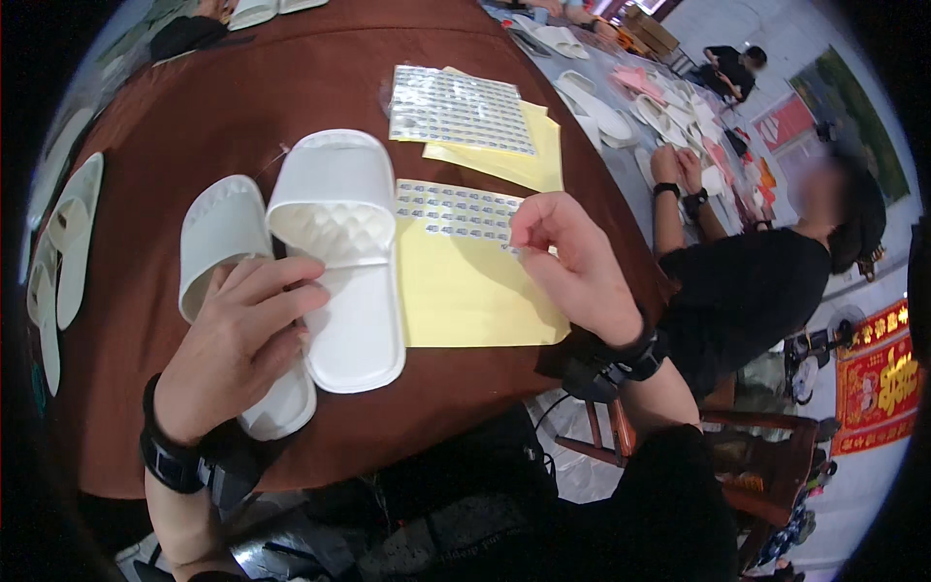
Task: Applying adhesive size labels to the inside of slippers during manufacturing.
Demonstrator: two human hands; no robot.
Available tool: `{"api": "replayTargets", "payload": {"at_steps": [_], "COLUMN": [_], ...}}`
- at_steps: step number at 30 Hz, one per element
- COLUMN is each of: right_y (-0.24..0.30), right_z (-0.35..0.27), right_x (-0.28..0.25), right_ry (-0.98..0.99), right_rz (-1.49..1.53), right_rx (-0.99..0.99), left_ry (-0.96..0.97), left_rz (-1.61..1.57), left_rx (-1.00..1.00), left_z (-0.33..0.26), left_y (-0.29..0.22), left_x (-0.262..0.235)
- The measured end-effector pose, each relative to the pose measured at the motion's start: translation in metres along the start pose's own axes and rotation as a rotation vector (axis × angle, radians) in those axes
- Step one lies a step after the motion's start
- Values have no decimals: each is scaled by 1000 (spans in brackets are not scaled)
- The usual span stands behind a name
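Note:
A pair of white slippers lies before me: the right slipper [357, 320] overlaps the left slipper [225, 218], both with open toe ends facing away. My left hand [242, 325] reaches across the left slipper, its curled fingers on the inner edge of the right one; part of the left slipper is hidden beneath it. Beside the slippers lies a yellow backing sheet [465, 291] with rows of small blue-and-white stickers [446, 209] at its far end. Over that sheet's right edge, my right hand [572, 257] is closed in a pinch at the last sticker row, a sticker at its fingertips.
More sticker sheets [461, 112] lie farther back on the brown tablecloth [320, 73]. Other white slippers [78, 242] lie at the left edge. A co-worker in black [747, 281] sits at the right, by another table piled with slippers [669, 116]. A wooden chair [766, 466] stands at lower right.

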State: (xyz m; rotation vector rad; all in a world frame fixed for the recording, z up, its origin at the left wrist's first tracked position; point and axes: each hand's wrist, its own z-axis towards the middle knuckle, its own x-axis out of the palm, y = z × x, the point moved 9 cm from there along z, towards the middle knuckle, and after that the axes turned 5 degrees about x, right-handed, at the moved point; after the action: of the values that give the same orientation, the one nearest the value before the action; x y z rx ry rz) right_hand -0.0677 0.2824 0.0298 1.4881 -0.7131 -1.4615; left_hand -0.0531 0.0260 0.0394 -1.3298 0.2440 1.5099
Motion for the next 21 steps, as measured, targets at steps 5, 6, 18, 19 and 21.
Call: {"api": "replayTargets", "payload": {"at_steps": [5,6,18,19,21], "right_y": [43,50,53,53,50], "right_z": [9,11,39,39,41], "right_x": [36,45,117,117,117], "right_ry": [200,246,436,437,438], "right_rz": [5,-6,-161,-155,-164], "right_rx": [-68,-91,-129,-128,-103], "left_ry": [-43,-45,-35,-24,-16], "left_rz": [-18,-23,-19,-23,-25], "left_rx": [39,39,26,17,11], "left_z": [-5,-6,-9,-10,-10], "left_y": [3,4,6,7,8], "left_x": [-2,-2,0,0,1]}}
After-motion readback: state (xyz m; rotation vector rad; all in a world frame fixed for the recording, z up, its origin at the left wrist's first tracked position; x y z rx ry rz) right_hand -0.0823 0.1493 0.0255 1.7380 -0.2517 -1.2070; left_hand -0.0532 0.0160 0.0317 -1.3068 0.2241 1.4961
